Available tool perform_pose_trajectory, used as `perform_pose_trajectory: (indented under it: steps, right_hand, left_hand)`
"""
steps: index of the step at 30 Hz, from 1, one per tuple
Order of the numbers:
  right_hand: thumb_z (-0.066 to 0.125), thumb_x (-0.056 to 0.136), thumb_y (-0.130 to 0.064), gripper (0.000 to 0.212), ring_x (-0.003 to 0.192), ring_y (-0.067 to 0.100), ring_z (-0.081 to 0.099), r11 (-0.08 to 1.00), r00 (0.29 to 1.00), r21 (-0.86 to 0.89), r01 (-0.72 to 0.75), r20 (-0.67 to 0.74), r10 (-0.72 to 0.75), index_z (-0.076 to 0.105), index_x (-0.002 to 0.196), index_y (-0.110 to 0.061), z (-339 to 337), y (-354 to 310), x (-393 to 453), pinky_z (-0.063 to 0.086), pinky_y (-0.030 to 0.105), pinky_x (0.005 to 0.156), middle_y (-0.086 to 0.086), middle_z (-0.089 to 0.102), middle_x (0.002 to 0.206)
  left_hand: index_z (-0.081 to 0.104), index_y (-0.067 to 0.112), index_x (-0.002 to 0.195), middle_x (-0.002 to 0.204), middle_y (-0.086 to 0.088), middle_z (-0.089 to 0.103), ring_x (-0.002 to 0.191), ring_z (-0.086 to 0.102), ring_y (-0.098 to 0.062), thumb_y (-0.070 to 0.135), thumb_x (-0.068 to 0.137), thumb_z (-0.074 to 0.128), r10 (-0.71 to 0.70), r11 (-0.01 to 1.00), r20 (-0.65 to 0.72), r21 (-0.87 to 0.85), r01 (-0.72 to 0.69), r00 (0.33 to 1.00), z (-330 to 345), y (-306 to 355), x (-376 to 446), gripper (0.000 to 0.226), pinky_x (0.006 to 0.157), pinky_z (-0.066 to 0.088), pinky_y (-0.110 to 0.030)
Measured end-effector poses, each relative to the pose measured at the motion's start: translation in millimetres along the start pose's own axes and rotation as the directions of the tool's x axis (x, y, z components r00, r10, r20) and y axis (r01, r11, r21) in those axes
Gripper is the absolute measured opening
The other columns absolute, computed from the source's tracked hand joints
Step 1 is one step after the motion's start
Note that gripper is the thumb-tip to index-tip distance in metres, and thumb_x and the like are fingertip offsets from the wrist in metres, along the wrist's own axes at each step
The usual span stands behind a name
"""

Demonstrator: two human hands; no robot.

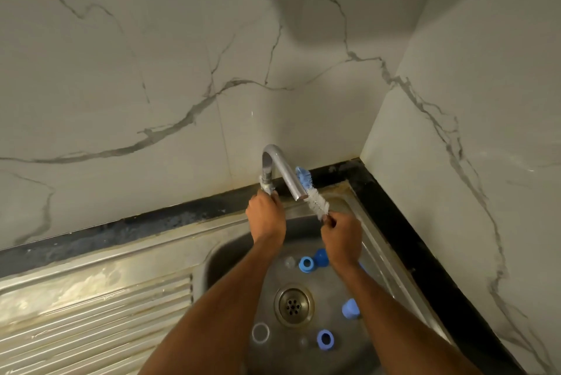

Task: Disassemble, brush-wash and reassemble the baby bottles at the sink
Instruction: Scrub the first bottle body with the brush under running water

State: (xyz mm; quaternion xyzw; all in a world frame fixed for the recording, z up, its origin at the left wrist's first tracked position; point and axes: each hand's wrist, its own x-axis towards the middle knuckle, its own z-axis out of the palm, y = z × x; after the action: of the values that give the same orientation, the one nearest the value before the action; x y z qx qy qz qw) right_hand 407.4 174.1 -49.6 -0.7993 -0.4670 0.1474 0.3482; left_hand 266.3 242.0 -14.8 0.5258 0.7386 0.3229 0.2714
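While both arms reach forward over the steel sink [212, 256], the left hand [266, 216] is at the base of the tap [277, 168], its fingers curled round the valve there. The right hand [343, 238] pinches the handle of a bottle brush [315, 198], fingers closed on it, and holds the white bristles up just beside the mouth of the spout; the blue tip of the brush lies against the spout's far side.

Down in the basin, bottle parts lie loose around the drain [293, 304]. Two blue rings [306, 264] sit close together beyond the drain, between the two forearms, the farther one partly hidden by the right wrist. A blue cap [351, 308] lies to the right of the drain, touching the right forearm in the picture. Nearer the person, a third blue ring [325, 339] and a clear ring [260, 333] lie well apart. A ribbed draining board [91, 329] stretches off to the left, and a marble-patterned wall [151, 71] rises behind the dark worktop [121, 232] edge.
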Motion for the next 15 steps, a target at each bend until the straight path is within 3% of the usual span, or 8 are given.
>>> perform_pose_trajectory:
  steps: [4,7,10,15]
  right_hand:
    - [0.064,0.092,-0.019,0.008,0.079,0.009,0.067,1.000,1.000,-0.013,0.010,-0.008,-0.010,0.068,0.088,-0.014,5.5,6.1,3.2,0.057,0.025,0.063,0.001,0.073,0.094]
    - [0.064,0.092,-0.019,0.008,0.082,0.010,0.068,0.999,0.999,-0.038,0.006,-0.037,-0.008,0.069,0.090,-0.013,6.3,10.1,5.8,0.060,0.028,0.066,0.002,0.073,0.095]
    - [0.064,0.093,-0.019,0.011,0.087,0.013,0.069,0.998,0.999,-0.056,0.012,-0.050,-0.015,0.070,0.094,-0.011,6.4,14.0,7.7,0.061,0.029,0.067,0.004,0.073,0.099]
    - [0.063,0.093,-0.015,0.011,0.093,0.016,0.071,0.999,0.998,-0.025,0.023,-0.060,-0.025,0.071,0.099,-0.009,8.2,12.8,7.1,0.062,0.030,0.070,0.007,0.074,0.104]
  left_hand:
    - [0.068,0.007,0.104,0.085,0.002,0.063,0.060,0.052,-0.004,0.027,0.104,0.053,0.012,1.000,0.049,0.004,-0.012,0.999,7.2,1.5,10.7,0.025,0.051,0.037,-0.014]
    - [0.068,0.008,0.101,0.087,-0.001,0.068,0.063,0.058,-0.005,0.025,0.105,0.052,0.046,0.999,0.066,-0.007,-0.045,0.997,12.9,0.4,15.0,0.025,0.056,0.047,-0.018]
    - [0.067,0.010,0.101,0.083,0.002,0.063,0.062,0.056,-0.003,0.022,0.105,0.051,0.030,0.999,0.064,-0.022,-0.029,0.997,16.0,-1.6,17.2,0.021,0.052,0.037,-0.011]
    - [0.068,0.006,0.098,0.083,-0.003,0.065,0.063,0.057,-0.006,0.017,0.103,0.052,0.002,0.998,0.051,-0.067,0.001,0.999,17.3,-7.0,17.2,0.020,0.057,0.040,-0.014]
